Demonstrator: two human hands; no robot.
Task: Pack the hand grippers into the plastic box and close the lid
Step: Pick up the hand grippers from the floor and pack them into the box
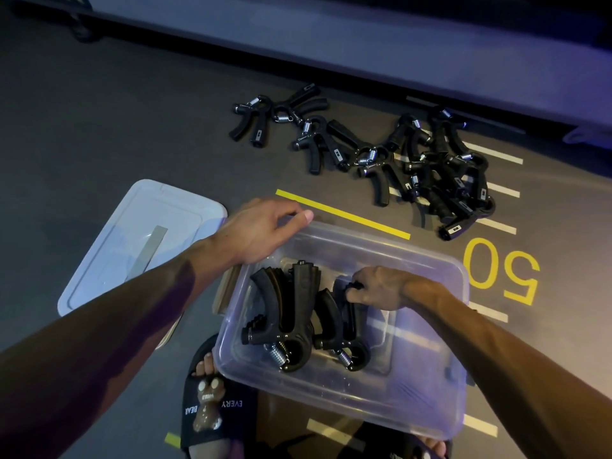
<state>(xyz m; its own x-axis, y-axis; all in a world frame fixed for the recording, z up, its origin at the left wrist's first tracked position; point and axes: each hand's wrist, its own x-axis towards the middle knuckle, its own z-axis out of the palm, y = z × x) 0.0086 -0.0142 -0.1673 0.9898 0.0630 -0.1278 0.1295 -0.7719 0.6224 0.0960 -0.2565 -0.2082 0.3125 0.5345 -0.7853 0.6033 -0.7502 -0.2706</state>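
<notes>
My right hand [374, 288] grips a black spring-loaded hand gripper [344, 326] inside the clear plastic box [414, 402]; left hand [261, 226] rests relaxed on its rim. Crooked placement could crowd out the floor pile [430, 167].

Box [347, 385]: clear plastic, smooth, faintly glossy, slightly clouded walls. Lid [132, 240]: translucent pale plastic, smooth, with a dull grey strip across it. Hand grippers [291, 313]: matt black plastic, ribbed handles, shiny coiled metal springs. Floor [132, 134]: dark grey, matt, finely textured, with flat painted yellow and white markings. Slipper [212, 412]: black, matt.
</notes>
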